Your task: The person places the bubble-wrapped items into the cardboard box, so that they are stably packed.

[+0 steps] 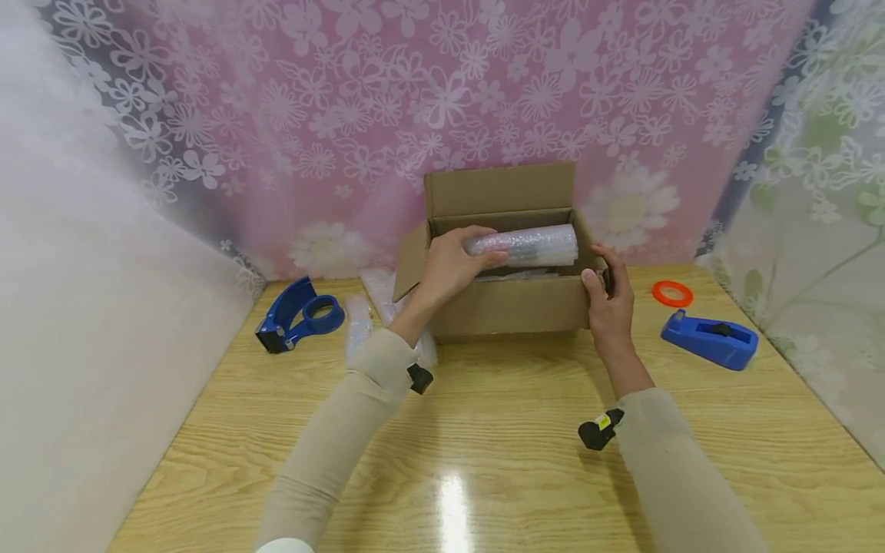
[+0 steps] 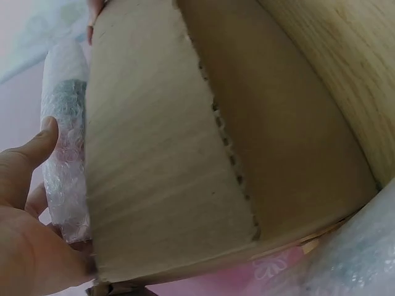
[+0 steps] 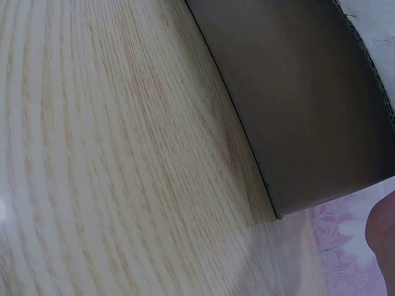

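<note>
Cardboard box (image 1: 512, 307), top open, back flap up, left flap folded outward. Some clear wrap (image 1: 528, 274) shows inside; rest of contents hidden. Bubble-wrapped roll (image 1: 542, 246) lies nearly level over the box opening; contact with the rim unclear. Left hand (image 1: 452, 265) pinches its left end, fingers and thumb parted only by the roll's thickness. Right hand (image 1: 611, 299) grips the box's right front corner, thumb at front, fingers bent around the side. Wood-grain surface (image 1: 512, 430): bubble wrap (image 1: 358, 326) and blue tape cutter (image 1: 293, 299) left, red tape ring (image 1: 660, 299) and blue tape dispenser (image 1: 712, 349) right. Pink floral curtain (image 1: 442, 100) behind.
</note>
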Available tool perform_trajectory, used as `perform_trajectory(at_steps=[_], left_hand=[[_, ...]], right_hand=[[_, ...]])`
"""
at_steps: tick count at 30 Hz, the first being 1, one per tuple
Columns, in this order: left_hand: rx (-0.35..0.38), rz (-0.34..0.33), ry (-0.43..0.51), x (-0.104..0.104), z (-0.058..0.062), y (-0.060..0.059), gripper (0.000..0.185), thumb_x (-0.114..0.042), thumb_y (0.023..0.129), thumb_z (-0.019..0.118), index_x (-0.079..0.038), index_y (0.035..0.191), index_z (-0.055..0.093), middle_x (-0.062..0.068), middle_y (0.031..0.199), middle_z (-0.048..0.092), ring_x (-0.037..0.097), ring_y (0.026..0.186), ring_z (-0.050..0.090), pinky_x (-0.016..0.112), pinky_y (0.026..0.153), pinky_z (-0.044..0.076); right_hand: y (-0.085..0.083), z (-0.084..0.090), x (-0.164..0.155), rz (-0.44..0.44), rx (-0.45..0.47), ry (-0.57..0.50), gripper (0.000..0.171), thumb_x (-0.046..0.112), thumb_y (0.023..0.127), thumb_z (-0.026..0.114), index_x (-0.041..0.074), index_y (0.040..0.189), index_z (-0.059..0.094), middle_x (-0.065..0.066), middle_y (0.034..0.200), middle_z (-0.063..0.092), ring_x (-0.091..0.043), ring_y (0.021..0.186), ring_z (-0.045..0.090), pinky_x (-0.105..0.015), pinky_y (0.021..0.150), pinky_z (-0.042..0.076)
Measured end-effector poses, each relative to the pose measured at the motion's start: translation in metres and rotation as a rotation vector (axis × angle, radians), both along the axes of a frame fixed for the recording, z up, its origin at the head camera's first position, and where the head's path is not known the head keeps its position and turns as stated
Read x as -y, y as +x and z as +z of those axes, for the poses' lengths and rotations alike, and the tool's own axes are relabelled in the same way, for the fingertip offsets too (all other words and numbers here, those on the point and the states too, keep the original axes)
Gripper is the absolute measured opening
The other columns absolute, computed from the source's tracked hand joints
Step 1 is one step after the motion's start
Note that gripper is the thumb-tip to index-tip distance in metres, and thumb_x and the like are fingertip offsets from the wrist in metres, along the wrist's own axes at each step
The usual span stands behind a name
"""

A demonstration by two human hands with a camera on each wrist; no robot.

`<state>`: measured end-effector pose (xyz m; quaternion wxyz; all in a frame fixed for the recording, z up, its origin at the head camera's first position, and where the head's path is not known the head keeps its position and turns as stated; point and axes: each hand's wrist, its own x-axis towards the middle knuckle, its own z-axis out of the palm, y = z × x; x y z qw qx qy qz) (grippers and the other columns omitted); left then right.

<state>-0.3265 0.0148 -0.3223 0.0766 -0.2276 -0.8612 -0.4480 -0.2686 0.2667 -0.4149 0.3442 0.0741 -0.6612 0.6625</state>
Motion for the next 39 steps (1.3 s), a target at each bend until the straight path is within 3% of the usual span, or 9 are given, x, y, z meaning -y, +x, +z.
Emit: perform_trajectory(at_steps=[7, 14, 19, 28, 34, 39], left_hand=[[0.022, 0.039, -0.075, -0.002, -0.012, -0.003, 0.052, -0.054, 0.085, 0.082, -0.028, 0.129, 0.074, -0.003, 0.137, 0.068, 0.023, 0.132, 0.058, 0.044, 0.108, 0.049], [-0.050, 0.031, -0.193, -0.001, -0.017, -0.005, 0.056, -0.052, 0.086, 0.080, -0.020, 0.132, 0.073, 0.001, 0.129, 0.072, 0.024, 0.126, 0.062, 0.041, 0.107, 0.050], [-0.088, 0.059, -0.265, -0.002, -0.020, -0.006, 0.057, -0.053, 0.088, 0.077, -0.019, 0.133, 0.071, 0.001, 0.125, 0.073, 0.023, 0.121, 0.064, 0.040, 0.104, 0.051], [-0.033, 0.055, -0.286, -0.009, -0.019, -0.005, 0.056, -0.053, 0.091, 0.075, -0.017, 0.134, 0.070, 0.004, 0.130, 0.071, 0.026, 0.124, 0.064, 0.041, 0.101, 0.053], [0.006, 0.040, -0.274, -0.008, -0.018, -0.006, 0.053, -0.052, 0.091, 0.075, -0.018, 0.132, 0.070, 0.004, 0.136, 0.069, 0.029, 0.132, 0.059, 0.045, 0.106, 0.050], [0.026, 0.015, -0.285, -0.006, -0.017, -0.008, 0.053, -0.052, 0.092, 0.074, -0.017, 0.133, 0.070, 0.006, 0.141, 0.066, 0.030, 0.137, 0.055, 0.046, 0.111, 0.048]], right_hand=[[-0.002, -0.001, 0.002, 0.006, 0.002, -0.017, 0.043, 0.008, 0.102, 0.061, 0.002, 0.144, 0.056, -0.016, 0.159, 0.045, -0.015, 0.144, 0.041, -0.025, 0.106, 0.036], [-0.003, -0.002, 0.003, 0.012, -0.007, -0.025, 0.043, 0.009, 0.103, 0.061, 0.002, 0.145, 0.056, -0.013, 0.158, 0.047, -0.014, 0.132, 0.046, -0.024, 0.100, 0.036], [-0.005, -0.001, 0.003, 0.025, 0.003, -0.024, 0.043, 0.010, 0.103, 0.062, 0.005, 0.145, 0.056, -0.011, 0.159, 0.046, -0.015, 0.139, 0.043, -0.023, 0.105, 0.036], [-0.006, -0.004, -0.004, 0.028, 0.010, -0.029, 0.044, 0.012, 0.103, 0.063, 0.007, 0.146, 0.057, -0.016, 0.160, 0.043, -0.017, 0.146, 0.038, -0.024, 0.112, 0.034], [-0.006, -0.005, -0.002, 0.029, 0.017, -0.060, 0.044, 0.011, 0.103, 0.062, 0.007, 0.146, 0.057, -0.009, 0.159, 0.046, -0.015, 0.134, 0.044, -0.021, 0.103, 0.037], [-0.006, -0.004, 0.000, 0.025, 0.000, -0.058, 0.043, 0.010, 0.102, 0.062, 0.004, 0.145, 0.056, -0.013, 0.158, 0.046, -0.014, 0.128, 0.045, -0.021, 0.099, 0.037]])
